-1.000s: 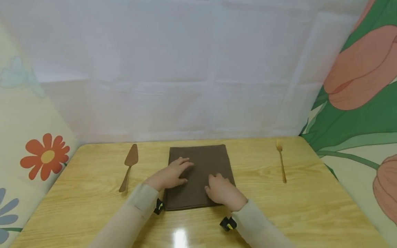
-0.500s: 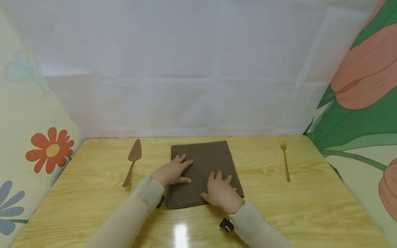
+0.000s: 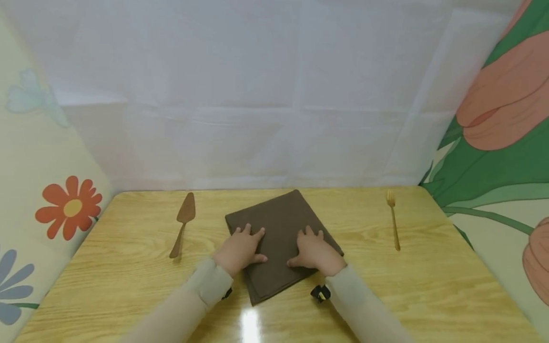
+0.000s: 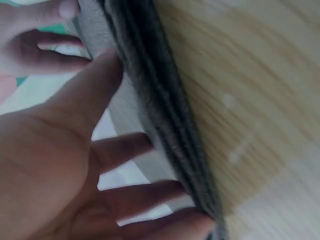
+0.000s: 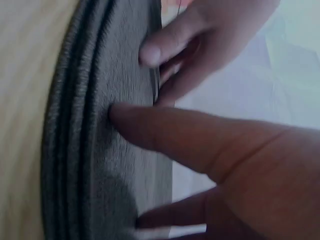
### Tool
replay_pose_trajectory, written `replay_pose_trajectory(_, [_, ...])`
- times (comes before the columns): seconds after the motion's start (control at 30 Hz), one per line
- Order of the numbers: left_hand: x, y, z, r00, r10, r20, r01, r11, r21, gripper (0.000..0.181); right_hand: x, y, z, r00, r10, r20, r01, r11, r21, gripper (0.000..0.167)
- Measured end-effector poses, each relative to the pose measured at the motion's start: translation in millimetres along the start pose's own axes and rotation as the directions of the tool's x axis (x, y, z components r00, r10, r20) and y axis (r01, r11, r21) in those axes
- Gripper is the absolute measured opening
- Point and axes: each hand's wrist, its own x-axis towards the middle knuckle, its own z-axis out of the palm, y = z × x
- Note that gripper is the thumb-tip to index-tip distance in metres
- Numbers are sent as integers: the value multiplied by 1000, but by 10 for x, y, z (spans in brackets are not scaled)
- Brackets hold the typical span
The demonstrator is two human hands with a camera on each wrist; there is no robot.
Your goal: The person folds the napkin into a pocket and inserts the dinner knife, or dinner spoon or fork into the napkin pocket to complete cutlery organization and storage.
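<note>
A folded dark brown cloth (image 3: 279,228) lies turned at an angle on the wooden table, one corner pointing to the back. On its left part rests my left hand (image 3: 241,250), fingers spread, fingertips near the left edge. My right hand (image 3: 317,251) rests on the right part, fingers spread and slightly bent. The left wrist view has the cloth's layered edge (image 4: 165,100) beside the fingers of my left hand (image 4: 65,165). In the right wrist view, the thumb of my right hand (image 5: 240,170) presses the top of the cloth (image 5: 120,150), whose stacked layers show.
A brown cake server (image 3: 184,221) lies on the table (image 3: 128,267) left of the cloth. To the right lies a gold fork (image 3: 393,221). Behind the table hangs a white sheet (image 3: 257,95), with flower-patterned panels (image 3: 506,166) at the sides.
The cloth has turned counterclockwise, its front left corner now closer to me. My left hand has come nearer to me, and my right hand's fingers have spread from their earlier curl.
</note>
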Motion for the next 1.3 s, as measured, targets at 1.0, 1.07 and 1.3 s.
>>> replay_pose_trajectory(1.0, [4, -300, 21, 974, 164, -153, -174, 983, -55, 35, -29, 218, 36, 991, 35, -129, -29, 998, 47, 61])
replay_pose_trajectory(1.07, [42, -316, 28, 968, 212, -136, -221, 974, -58, 40, -132, 89, 88, 986, 35, -160, -42, 998, -37, 58])
replay_pose_trajectory(1.3, [162, -458, 90, 973, 230, 1, -227, 961, -159, 61, -360, -185, 196, 992, -68, -111, 32, 953, -302, 68])
